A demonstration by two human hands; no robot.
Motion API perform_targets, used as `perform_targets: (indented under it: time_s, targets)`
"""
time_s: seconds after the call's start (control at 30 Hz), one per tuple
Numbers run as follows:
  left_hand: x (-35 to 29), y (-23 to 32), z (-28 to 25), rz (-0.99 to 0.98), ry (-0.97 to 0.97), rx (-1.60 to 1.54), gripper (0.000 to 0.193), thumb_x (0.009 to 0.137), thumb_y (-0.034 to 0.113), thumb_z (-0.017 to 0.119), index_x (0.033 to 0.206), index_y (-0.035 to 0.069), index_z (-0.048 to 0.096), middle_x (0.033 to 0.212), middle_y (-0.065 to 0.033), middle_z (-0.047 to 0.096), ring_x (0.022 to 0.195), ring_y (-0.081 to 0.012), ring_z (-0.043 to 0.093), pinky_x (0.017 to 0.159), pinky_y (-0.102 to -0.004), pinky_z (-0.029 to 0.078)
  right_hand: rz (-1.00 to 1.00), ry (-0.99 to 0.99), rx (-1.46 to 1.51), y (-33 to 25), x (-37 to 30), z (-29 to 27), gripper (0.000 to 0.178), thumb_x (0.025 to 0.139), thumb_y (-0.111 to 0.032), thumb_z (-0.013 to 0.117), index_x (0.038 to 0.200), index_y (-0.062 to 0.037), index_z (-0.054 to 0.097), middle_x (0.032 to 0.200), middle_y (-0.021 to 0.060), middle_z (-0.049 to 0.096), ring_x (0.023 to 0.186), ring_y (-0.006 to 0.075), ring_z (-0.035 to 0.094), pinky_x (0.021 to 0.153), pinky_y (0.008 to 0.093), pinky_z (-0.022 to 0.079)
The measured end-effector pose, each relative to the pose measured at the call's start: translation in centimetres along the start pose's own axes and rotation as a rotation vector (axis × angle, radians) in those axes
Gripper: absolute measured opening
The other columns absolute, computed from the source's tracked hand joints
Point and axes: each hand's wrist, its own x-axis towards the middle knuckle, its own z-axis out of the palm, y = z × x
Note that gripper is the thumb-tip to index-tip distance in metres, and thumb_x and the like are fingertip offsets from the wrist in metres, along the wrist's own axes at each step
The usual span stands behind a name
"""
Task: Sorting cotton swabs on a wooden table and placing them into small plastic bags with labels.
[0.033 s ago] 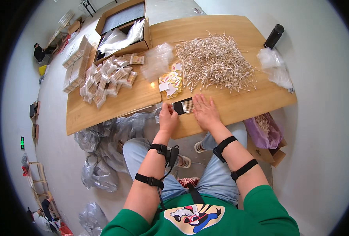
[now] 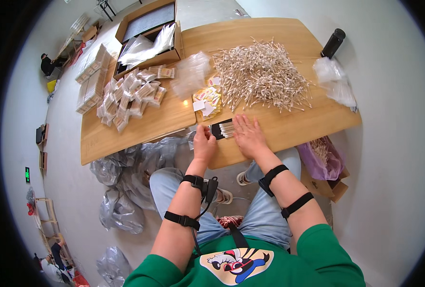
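Note:
My left hand (image 2: 204, 143) is closed in a pinch at the table's near edge. A bit of clear plastic bag (image 2: 192, 137) shows beside its fingers, which seem to grip it. Just right of that hand lies a flat black strip (image 2: 216, 131), with a row of several cotton swabs (image 2: 227, 129) side by side on it. Fingers stretched flat, my right hand (image 2: 248, 136) rests against the right end of the swabs and covers part of them. Beyond my hands is a large heap of loose cotton swabs (image 2: 265, 74). Yellow and white cards (image 2: 206, 103) are piled left of it.
Filled swab packets (image 2: 131, 98) and stacked packs (image 2: 94, 79) lie at the left, near an open carton (image 2: 150, 48) of clear bags. Empty bags (image 2: 191, 74) lie mid-table. A black bottle (image 2: 333, 44) stands far right. Grey plastic bags (image 2: 121, 210) sit on the floor.
My right hand and the row of swabs have shifted very slightly left, toward my left hand. My left hand stays in place.

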Motion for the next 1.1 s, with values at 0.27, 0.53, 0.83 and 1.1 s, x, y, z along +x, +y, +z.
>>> perform_targets:
  time_s: [0.27,0.53,0.83,1.1]
  targets:
    - [0.0,0.1,-0.2,-0.033,-0.021,-0.022,0.020,0.081,0.001,0.061,0.098,0.003,0.050,0.073,-0.0063,0.060,0.065,-0.0162,0.059,0.062,-0.0309,0.051,-0.100,-0.079,-0.044,-3.6,1.7,0.1,0.058,0.105,-0.037,0.030,0.156,-0.0103,0.027,0.163,0.0058,0.027,0.151,0.0224,0.023,0.123,0.0500,0.010]
    - [-0.4,0.3,-0.5,0.078,-0.009,0.173,0.020,0.082,0.006,0.063,0.098,0.003,0.051,0.078,-0.0138,0.060,0.072,-0.0330,0.061,0.067,-0.0426,0.051,-0.118,-0.045,0.054,-5.4,2.0,1.3,0.061,0.104,-0.040,0.033,0.156,-0.0089,0.026,0.162,0.0073,0.027,0.151,0.0236,0.021,0.123,0.0497,0.009]
    - [-1.0,-2.7,0.3,0.257,0.172,0.477,0.043,0.098,0.027,0.053,0.132,0.001,0.052,0.138,-0.0157,0.052,0.134,-0.0339,0.043,0.111,-0.0512,0.032,-0.078,-0.051,-0.023,-2.8,1.6,0.0,0.079,0.099,-0.054,0.038,0.155,-0.0014,0.024,0.163,0.0134,0.023,0.152,0.0259,0.016,0.123,0.0514,0.004]
    - [-2.1,-1.5,1.4,0.157,-0.096,0.548,0.061,0.102,0.039,0.041,0.150,0.001,0.037,0.159,-0.0166,0.031,0.149,-0.0328,0.024,0.120,-0.0504,0.016,-0.135,-0.110,-0.110,-4.1,2.3,0.2,0.077,0.095,-0.049,0.042,0.156,-0.0042,0.024,0.164,0.0124,0.021,0.152,0.0255,0.016,0.123,0.0501,0.003]
